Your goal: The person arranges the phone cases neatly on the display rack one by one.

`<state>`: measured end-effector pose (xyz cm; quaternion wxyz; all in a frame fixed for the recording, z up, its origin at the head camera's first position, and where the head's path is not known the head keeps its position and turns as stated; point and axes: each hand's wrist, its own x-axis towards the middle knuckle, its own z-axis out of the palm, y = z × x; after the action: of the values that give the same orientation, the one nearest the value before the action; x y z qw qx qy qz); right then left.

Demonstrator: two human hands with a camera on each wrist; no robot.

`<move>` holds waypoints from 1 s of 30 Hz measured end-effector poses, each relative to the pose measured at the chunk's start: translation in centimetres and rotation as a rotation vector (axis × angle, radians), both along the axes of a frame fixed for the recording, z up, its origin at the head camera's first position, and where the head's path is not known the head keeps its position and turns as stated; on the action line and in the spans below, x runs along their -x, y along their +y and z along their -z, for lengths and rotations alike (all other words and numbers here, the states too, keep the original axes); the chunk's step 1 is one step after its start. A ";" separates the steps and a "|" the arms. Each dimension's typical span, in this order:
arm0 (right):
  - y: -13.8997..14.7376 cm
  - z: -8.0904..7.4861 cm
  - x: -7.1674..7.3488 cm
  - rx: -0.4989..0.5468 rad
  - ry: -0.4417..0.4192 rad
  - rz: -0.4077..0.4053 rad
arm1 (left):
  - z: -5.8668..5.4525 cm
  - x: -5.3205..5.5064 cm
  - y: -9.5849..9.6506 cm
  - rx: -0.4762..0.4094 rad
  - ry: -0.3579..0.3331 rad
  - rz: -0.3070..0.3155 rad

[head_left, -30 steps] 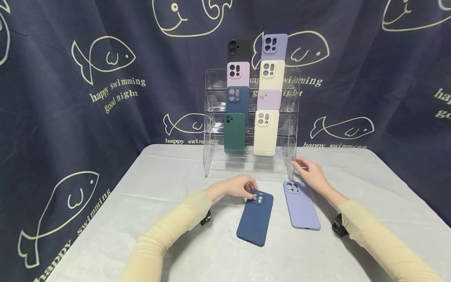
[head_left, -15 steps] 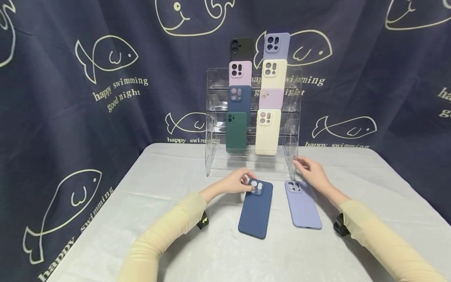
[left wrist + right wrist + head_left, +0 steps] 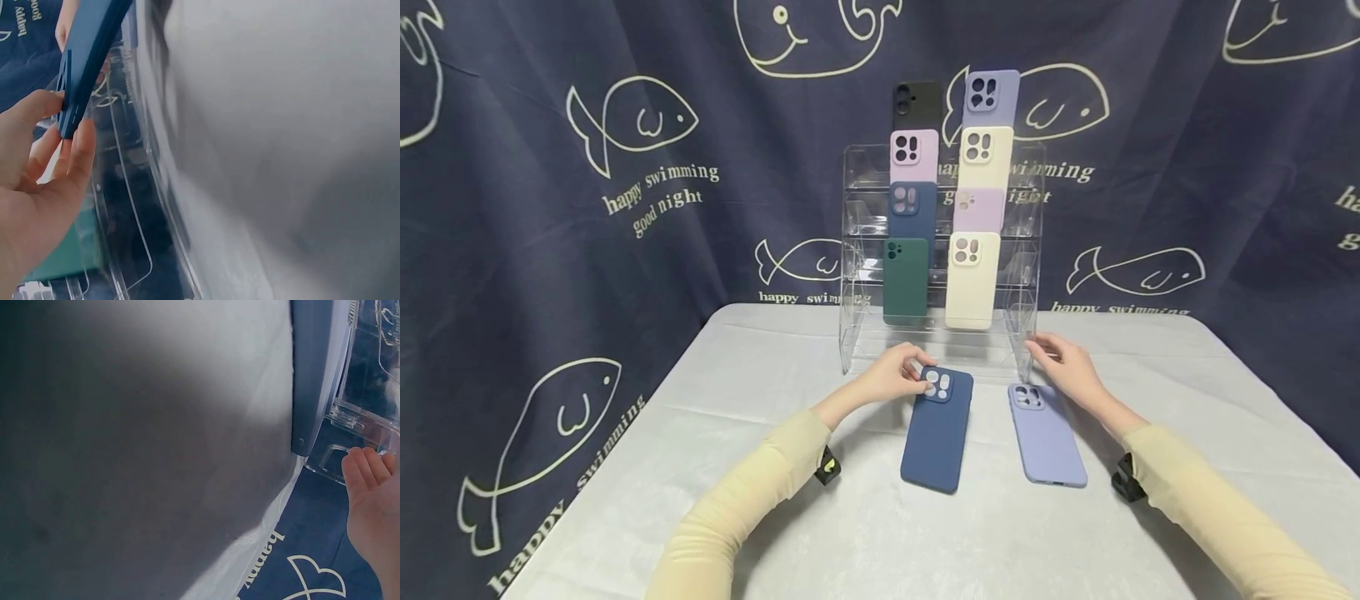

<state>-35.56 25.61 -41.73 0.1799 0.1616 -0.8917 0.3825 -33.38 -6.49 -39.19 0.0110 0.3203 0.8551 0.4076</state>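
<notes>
My left hand (image 3: 892, 373) pinches a dark blue phone case (image 3: 937, 437) at its upper left corner, beside the camera cutout. The case is tilted; in the left wrist view its edge (image 3: 84, 75) sits between thumb and fingers. A clear tiered display stand (image 3: 868, 346) stands behind it. At the stand's lower right side my right hand (image 3: 1067, 367) touches the edge, and in the right wrist view its fingers (image 3: 361, 472) are straight. A periwinkle phone case (image 3: 1048, 442) lies on the table between the hands, nearer the right one.
Two columns of phone cases lean on the stand, with a green case (image 3: 905, 283) and a cream case (image 3: 972, 287) at the bottom front. A pale cloth covers the table (image 3: 752, 375). Behind hangs a dark blue fish-print curtain (image 3: 715, 217).
My left hand has moved away from me, toward the stand, taking the dark blue phone case with it. My right hand stays at the stand's side.
</notes>
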 end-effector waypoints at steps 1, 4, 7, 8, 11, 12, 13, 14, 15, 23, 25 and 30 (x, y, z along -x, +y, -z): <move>0.0 0.0 0.1 0.001 0.001 0.000 | -0.1 0.0 -0.1 -0.007 0.008 -0.008; 0.0 -0.1 0.3 -0.002 0.006 -0.001 | -0.5 0.1 -0.6 -0.037 0.027 -0.033; 0.1 -0.1 0.3 0.000 0.013 -0.004 | -0.9 0.2 -1.0 -0.050 0.054 -0.047; 0.1 -0.1 0.3 0.000 0.015 -0.005 | -1.1 0.2 -1.1 -0.057 0.064 -0.046; 0.2 -0.2 0.2 0.001 0.015 -0.002 | -1.6 0.3 -1.4 -0.076 0.099 -0.041; 0.2 -0.2 0.2 0.000 0.014 -0.001 | -1.8 0.3 -1.5 -0.083 0.113 -0.043; 0.2 -0.2 0.1 0.000 0.013 0.000 | -2.0 0.4 -1.6 -0.097 0.123 -0.043; 0.2 -0.2 0.1 -0.001 0.013 0.000 | -2.2 0.4 -1.7 -0.115 0.130 -0.045; 0.2 -0.2 0.1 0.000 0.013 0.002 | -2.4 0.5 -1.8 -0.127 0.143 -0.051; 0.2 0.0 0.1 0.000 0.022 -0.003 | -4.0 0.7 -2.8 -0.228 0.152 -0.125; 0.1 0.1 0.0 0.000 0.020 -0.004 | -4.4 0.7 -3.0 -0.258 0.168 -0.144; 0.0 0.1 0.0 -0.001 0.013 -0.003 | -5.4 1.1 -3.5 -0.312 0.249 -0.198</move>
<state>-35.55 25.65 -41.84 0.1851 0.1655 -0.8905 0.3813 -34.50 -9.96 -33.76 -0.1843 0.2807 0.8038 0.4911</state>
